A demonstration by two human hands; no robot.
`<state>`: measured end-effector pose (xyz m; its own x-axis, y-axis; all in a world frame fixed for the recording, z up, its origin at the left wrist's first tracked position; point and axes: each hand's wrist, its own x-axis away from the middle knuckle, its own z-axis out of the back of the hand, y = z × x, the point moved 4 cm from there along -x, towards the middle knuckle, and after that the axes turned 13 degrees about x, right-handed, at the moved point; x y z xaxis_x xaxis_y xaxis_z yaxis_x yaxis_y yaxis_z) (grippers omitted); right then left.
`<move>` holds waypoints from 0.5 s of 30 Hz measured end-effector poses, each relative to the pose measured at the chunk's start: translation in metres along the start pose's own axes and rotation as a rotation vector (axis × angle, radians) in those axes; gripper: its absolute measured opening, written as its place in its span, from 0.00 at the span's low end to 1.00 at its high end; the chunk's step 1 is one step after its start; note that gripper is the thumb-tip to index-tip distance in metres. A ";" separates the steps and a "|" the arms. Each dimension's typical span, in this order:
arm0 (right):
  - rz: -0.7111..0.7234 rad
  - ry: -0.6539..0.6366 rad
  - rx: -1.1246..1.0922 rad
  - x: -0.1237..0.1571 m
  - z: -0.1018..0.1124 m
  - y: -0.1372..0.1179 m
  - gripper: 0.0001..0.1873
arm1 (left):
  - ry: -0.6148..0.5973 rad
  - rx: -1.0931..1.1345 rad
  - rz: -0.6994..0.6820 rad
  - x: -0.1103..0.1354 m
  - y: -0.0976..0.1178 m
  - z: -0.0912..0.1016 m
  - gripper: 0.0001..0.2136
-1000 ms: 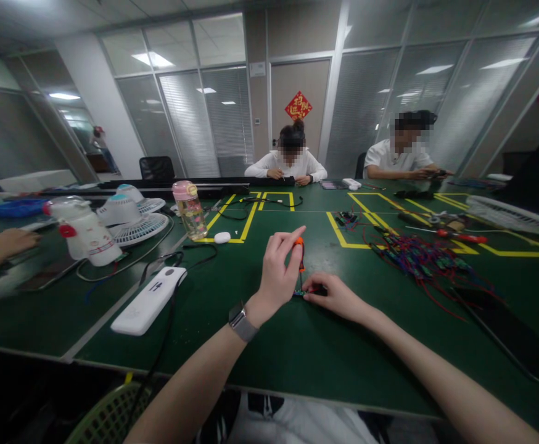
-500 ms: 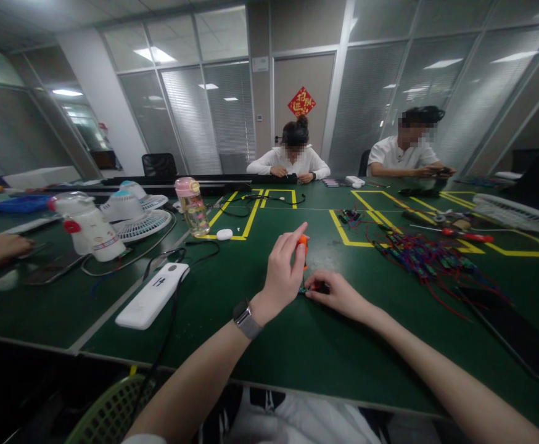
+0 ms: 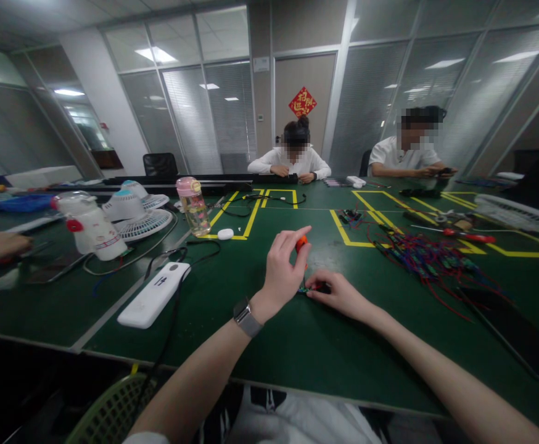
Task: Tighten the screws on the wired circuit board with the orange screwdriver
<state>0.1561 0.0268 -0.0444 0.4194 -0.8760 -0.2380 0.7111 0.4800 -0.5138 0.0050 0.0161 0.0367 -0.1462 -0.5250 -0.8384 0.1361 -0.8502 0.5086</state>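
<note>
My left hand (image 3: 282, 265), with a watch on its wrist, is closed round the orange handle of a screwdriver (image 3: 302, 242). The screwdriver stands about upright, its dark shaft reaching down to a small green circuit board (image 3: 303, 290) on the table. From the other side, my right hand (image 3: 337, 291) pinches the board's edge between thumb and fingers. Something red and black shows beneath its curled fingers, mostly hidden. Whether the tip sits in a screw is too small to tell.
Right of my hands lies a heap of wired circuit boards (image 3: 429, 253), with a dark flat panel (image 3: 505, 333) nearer. To the left are a white power bank (image 3: 153, 296) with a black cable, bottles (image 3: 193, 206) and a fan (image 3: 142, 225). A co-worker's hand (image 3: 4, 248) is far left.
The fingers of my left hand have turned slightly round the screwdriver's handle and sit a little lower. My right hand keeps its place at the circuit board.
</note>
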 end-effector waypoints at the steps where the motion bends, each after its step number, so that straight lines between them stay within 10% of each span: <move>1: 0.000 0.000 -0.005 0.000 0.000 0.000 0.05 | 0.009 -0.015 -0.002 0.000 0.000 0.001 0.11; 15: 0.000 0.005 -0.010 0.000 -0.002 0.002 0.05 | 0.007 -0.019 -0.039 0.000 0.003 0.002 0.09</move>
<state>0.1568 0.0279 -0.0467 0.4165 -0.8762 -0.2424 0.7051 0.4797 -0.5222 0.0039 0.0134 0.0386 -0.1450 -0.4912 -0.8589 0.1489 -0.8690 0.4718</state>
